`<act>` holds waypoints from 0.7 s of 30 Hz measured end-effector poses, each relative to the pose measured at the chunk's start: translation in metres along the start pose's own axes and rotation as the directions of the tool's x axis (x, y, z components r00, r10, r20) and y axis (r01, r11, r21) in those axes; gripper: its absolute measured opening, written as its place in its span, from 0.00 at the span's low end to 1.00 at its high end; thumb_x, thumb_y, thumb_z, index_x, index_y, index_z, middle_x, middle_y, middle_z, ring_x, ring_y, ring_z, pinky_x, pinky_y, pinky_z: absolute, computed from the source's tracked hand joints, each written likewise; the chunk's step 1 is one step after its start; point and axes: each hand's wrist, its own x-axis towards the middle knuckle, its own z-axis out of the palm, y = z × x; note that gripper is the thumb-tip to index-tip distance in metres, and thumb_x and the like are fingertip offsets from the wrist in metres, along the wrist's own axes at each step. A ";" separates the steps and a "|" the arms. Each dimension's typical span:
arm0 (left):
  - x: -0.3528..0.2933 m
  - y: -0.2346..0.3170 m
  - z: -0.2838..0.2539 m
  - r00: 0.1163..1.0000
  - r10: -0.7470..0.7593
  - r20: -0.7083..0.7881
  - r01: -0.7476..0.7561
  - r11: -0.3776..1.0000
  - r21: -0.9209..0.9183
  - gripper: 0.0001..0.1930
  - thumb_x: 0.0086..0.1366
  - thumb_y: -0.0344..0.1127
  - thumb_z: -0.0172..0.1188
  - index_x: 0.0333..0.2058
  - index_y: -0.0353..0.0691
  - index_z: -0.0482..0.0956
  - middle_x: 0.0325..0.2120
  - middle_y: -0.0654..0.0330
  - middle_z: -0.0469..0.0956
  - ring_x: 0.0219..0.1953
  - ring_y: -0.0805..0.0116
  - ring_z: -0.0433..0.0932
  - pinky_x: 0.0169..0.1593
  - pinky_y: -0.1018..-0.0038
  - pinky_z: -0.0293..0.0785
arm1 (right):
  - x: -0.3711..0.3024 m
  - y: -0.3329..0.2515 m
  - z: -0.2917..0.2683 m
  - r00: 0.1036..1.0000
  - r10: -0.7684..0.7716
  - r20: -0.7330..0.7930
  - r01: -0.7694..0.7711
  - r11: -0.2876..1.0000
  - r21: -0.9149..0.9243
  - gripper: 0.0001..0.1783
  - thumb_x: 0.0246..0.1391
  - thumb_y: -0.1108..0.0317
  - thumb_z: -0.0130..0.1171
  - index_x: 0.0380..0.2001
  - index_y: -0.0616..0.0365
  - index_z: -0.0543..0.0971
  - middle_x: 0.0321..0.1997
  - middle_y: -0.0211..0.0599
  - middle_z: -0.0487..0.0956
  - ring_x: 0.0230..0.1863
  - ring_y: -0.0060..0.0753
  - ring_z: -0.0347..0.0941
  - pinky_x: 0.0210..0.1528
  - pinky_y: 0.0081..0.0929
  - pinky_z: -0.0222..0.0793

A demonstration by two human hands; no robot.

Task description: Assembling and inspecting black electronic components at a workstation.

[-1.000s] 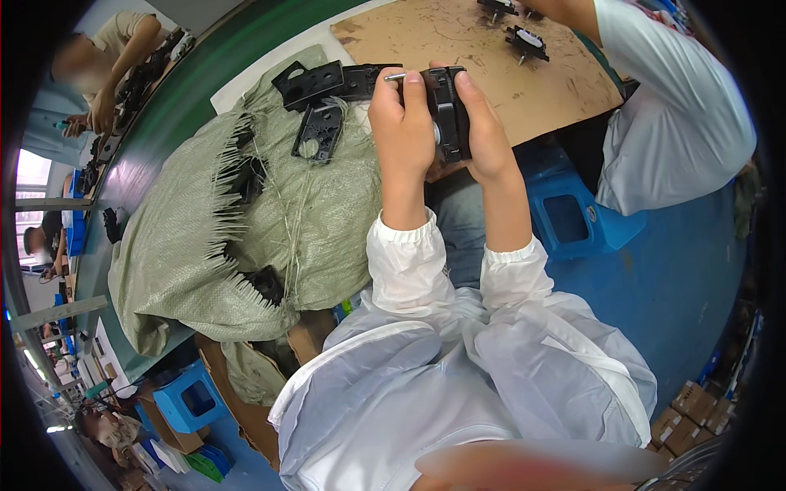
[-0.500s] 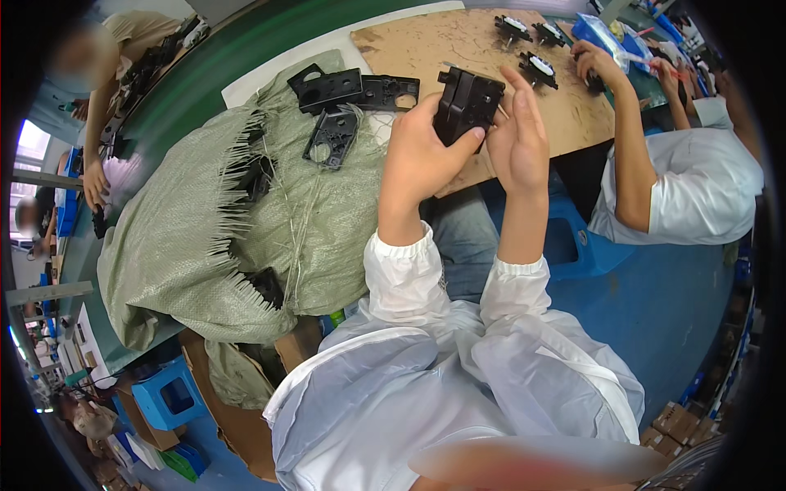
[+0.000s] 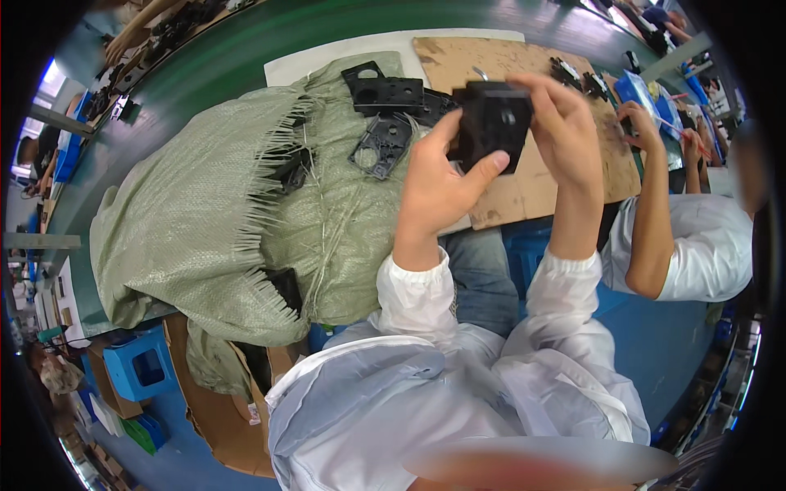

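A boxy black plastic housing [image 3: 494, 123], slightly blurred, is held up over the front of the wooden board. My left hand [image 3: 434, 188] grips its left side, with the thumb across the lower face. At the upper right corner, the bent fingers of my right hand [image 3: 566, 135] close on its edge; some fingertips are hidden behind it. Left of my hands, several black plastic plates lie on a woven green sack [image 3: 196, 176], among them a long plate [image 3: 389, 96] and one with a round hole [image 3: 382, 147].
The brown board [image 3: 544, 184] lies on the green bench [image 3: 344, 37], with black-and-white assemblies [image 3: 566, 72] at its far right. A co-worker's arm [image 3: 651, 213] reaches in at right. Below the sack stand an open cardboard box [image 3: 196, 401] and a blue stool [image 3: 143, 368].
The housing has turned, showing a broader face. My right hand has gone from open beside it to bent fingers on its upper edge. The whole view has shifted.
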 end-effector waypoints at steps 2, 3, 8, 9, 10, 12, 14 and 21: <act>0.007 -0.013 -0.001 0.942 0.207 -0.264 -0.171 0.973 0.154 0.30 0.59 0.30 0.67 0.58 0.26 0.68 0.50 0.51 0.77 0.50 0.66 0.76 0.55 0.70 0.71 | 0.051 0.004 0.000 0.999 0.039 0.019 -0.039 0.999 -0.019 0.20 0.66 0.62 0.55 0.51 0.70 0.77 0.45 0.38 0.81 0.47 0.25 0.77 0.53 0.25 0.72; 0.009 -0.008 -0.006 0.912 0.235 -0.337 -0.151 0.955 0.257 0.27 0.61 0.31 0.64 0.57 0.25 0.69 0.50 0.49 0.77 0.48 0.64 0.77 0.54 0.69 0.72 | 0.082 0.010 -0.005 0.998 0.054 -0.009 -0.055 0.998 -0.041 0.20 0.67 0.61 0.54 0.50 0.70 0.77 0.44 0.38 0.81 0.47 0.27 0.78 0.53 0.26 0.72; 0.007 -0.009 -0.015 0.893 0.128 -0.432 -0.171 0.983 -0.064 0.17 0.62 0.27 0.58 0.49 0.29 0.75 0.43 0.54 0.80 0.43 0.68 0.78 0.50 0.72 0.73 | 0.231 0.083 -0.039 0.913 0.287 -0.290 -0.260 0.957 0.127 0.21 0.64 0.61 0.57 0.48 0.72 0.76 0.46 0.43 0.80 0.45 0.34 0.78 0.47 0.30 0.76; 0.007 -0.008 -0.013 0.893 0.136 -0.430 -0.181 0.981 -0.065 0.17 0.62 0.27 0.58 0.49 0.29 0.75 0.43 0.54 0.80 0.43 0.68 0.78 0.50 0.72 0.73 | 0.250 0.101 -0.053 0.874 0.326 -0.360 -0.300 0.945 0.127 0.23 0.66 0.58 0.55 0.48 0.73 0.75 0.48 0.43 0.79 0.48 0.37 0.79 0.48 0.32 0.76; 0.005 -0.006 -0.016 0.912 0.140 -0.385 -0.138 0.990 0.035 0.13 0.61 0.26 0.58 0.45 0.29 0.77 0.40 0.55 0.81 0.41 0.69 0.78 0.48 0.73 0.73 | 0.262 0.115 -0.046 0.882 0.324 -0.342 -0.299 0.946 0.125 0.23 0.66 0.58 0.55 0.48 0.73 0.75 0.48 0.43 0.79 0.48 0.37 0.79 0.48 0.32 0.76; 0.008 -0.005 -0.011 0.922 0.153 -0.356 -0.129 0.987 0.092 0.06 0.60 0.25 0.57 0.34 0.30 0.80 0.32 0.57 0.80 0.35 0.72 0.76 0.42 0.76 0.72 | 0.278 0.135 -0.046 0.763 0.301 -0.573 -0.335 0.941 0.048 0.23 0.60 0.58 0.60 0.45 0.73 0.77 0.45 0.48 0.81 0.46 0.42 0.80 0.46 0.35 0.77; 0.006 0.000 -0.011 0.935 0.138 -0.326 -0.121 0.990 0.072 0.05 0.60 0.25 0.57 0.33 0.30 0.79 0.31 0.57 0.80 0.34 0.73 0.76 0.41 0.76 0.71 | 0.285 0.145 -0.070 0.801 0.173 -0.574 -0.483 0.752 -0.448 0.24 0.55 0.57 0.61 0.45 0.71 0.79 0.45 0.50 0.82 0.49 0.44 0.80 0.50 0.36 0.75; 0.003 -0.006 -0.018 0.938 0.118 -0.325 -0.124 0.992 0.002 0.07 0.61 0.28 0.56 0.30 0.29 0.78 0.27 0.58 0.79 0.31 0.74 0.74 0.37 0.78 0.69 | 0.202 0.119 0.011 0.916 -0.176 0.362 0.385 0.643 -0.662 0.32 0.49 0.51 0.67 0.53 0.59 0.77 0.50 0.45 0.80 0.50 0.42 0.77 0.56 0.36 0.70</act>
